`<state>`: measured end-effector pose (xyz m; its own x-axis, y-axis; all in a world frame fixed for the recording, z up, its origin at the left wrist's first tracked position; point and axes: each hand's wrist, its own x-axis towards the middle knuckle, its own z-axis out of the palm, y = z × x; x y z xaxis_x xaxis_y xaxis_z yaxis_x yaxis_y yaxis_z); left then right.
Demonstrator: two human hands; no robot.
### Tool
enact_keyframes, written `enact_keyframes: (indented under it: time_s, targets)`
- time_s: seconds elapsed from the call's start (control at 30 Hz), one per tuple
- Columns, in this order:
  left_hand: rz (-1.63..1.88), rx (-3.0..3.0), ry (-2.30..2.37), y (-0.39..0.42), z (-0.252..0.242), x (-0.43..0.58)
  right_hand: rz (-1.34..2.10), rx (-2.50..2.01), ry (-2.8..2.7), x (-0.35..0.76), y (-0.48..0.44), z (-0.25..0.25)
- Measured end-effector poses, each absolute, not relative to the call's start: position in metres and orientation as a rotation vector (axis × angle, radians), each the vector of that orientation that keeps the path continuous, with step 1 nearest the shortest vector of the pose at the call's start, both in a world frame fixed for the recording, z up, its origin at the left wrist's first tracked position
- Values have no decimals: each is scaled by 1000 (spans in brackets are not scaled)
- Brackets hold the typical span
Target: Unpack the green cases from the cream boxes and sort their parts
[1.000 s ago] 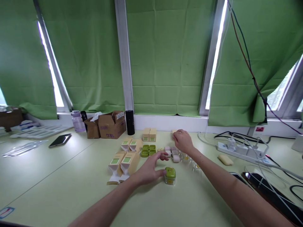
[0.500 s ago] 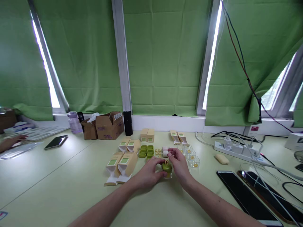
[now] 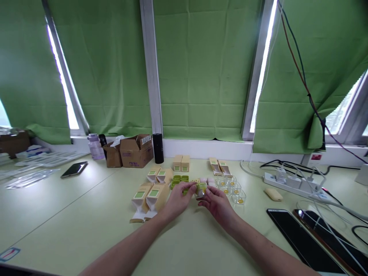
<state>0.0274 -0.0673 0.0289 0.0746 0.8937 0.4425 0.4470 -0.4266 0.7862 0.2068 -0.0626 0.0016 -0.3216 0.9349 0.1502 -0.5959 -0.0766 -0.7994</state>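
Between my two hands is a small clear container with a green lid (image 3: 201,186), raised off the table and tilted. My left hand (image 3: 181,195) pinches its left side with thumb and fingers. From the right, my right hand (image 3: 220,201) grips the clear lower part, its lower fingers curled. Just behind my left hand lie several green square pieces (image 3: 177,178), partly covered by it. Small pale yellow parts (image 3: 195,180) and white rolls (image 3: 211,181) sit behind the container. Several clear cups with yellow centres (image 3: 238,198) stand right of my right hand.
Open cardboard boxes with green labels (image 3: 156,195) lie left of my hands; closed ones (image 3: 181,163) stand behind. Farther back are a brown carton (image 3: 136,153) and a black cylinder (image 3: 158,148). Phones (image 3: 301,237), a power strip (image 3: 299,184) and cables occupy the right side.
The container has been lifted from the table and tilted; the ring on its lid no longer shows. My right hand has closed on it. Another person's hand at the far left has left the view.
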Motion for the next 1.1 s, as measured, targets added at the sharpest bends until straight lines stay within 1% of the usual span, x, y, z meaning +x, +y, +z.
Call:
enact_keyframes:
  time_s: [0.2,0.7,0.87,1.1]
  targets:
    - [1419,1981,1164,-69,28,25,1780,-368,-881,214,-53,-5]
    - [1438,2057,1116,-75,29,27,1803,-361,-890,217,-52,-5]
    - [1441,2029,1122,-75,30,28,1670,-400,-904,215,-57,1]
    - [1469,1865,1035,-72,23,30,1281,-585,-1065,215,-62,8]
